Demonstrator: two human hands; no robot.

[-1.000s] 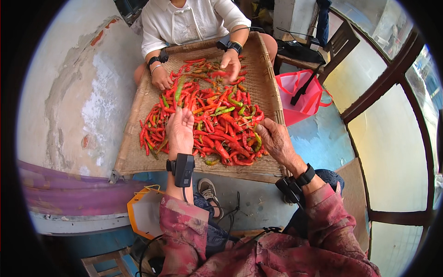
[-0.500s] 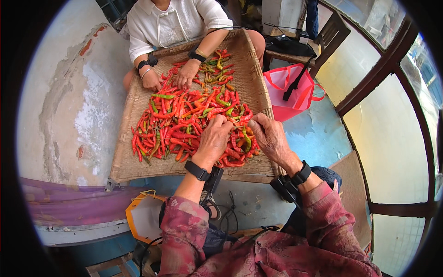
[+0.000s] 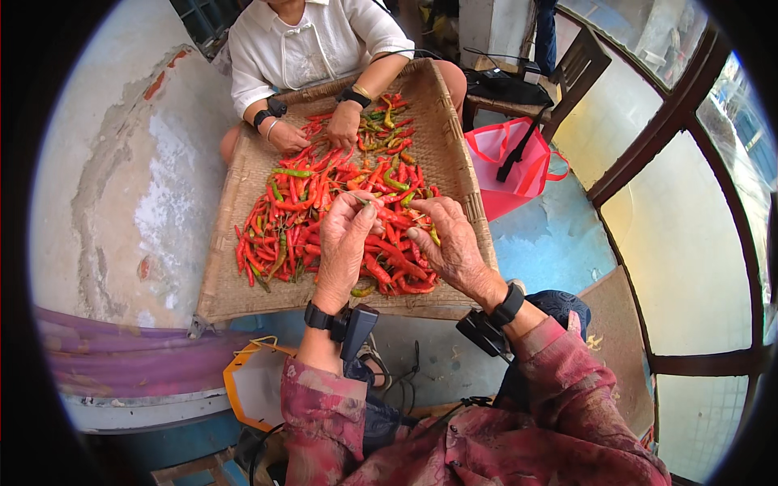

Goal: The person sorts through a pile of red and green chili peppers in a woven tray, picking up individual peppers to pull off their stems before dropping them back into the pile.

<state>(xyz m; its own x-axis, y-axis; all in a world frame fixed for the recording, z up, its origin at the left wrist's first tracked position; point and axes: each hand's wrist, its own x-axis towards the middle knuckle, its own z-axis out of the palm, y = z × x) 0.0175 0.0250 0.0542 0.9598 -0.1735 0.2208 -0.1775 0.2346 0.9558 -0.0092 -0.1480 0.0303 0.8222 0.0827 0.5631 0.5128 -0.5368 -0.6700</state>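
Our left hand (image 3: 344, 247) and right hand (image 3: 450, 247) sit over the near half of the woven tray (image 3: 235, 267), both above the chilli pile (image 3: 340, 219). Left fingers (image 3: 361, 212) are curled together around something small at the tips; we see a thin stem poking out there, but the hand hides the rest, so we can't confirm what is gripped. Right fingers (image 3: 421, 235) are bent, pinching a small greenish chilli (image 3: 434, 235) at the tips, mostly covered by the hand.

Chillies are mostly red, some green and orange, spread from just under our fingers to the far side of the tray. The pile directly beneath both palms is hidden.

Beyond our fingers, a second person in a white shirt (image 3: 304, 44) has both hands in the pile; face cut off at the top edge. Their hands (image 3: 344, 125) hold chillies, details too small to make out.

Black wrist devices (image 3: 352, 324) on both our wrists. Right of our right fingers: red bag (image 3: 519, 166) on a blue floor (image 3: 551, 243). Left of our left fingers: patchy worn wall (image 3: 138, 211). Windows (image 3: 697, 267) run down the far right, bent by the lens. Orange-rimmed object (image 3: 255, 385) below the tray, partly hidden by our sleeve.
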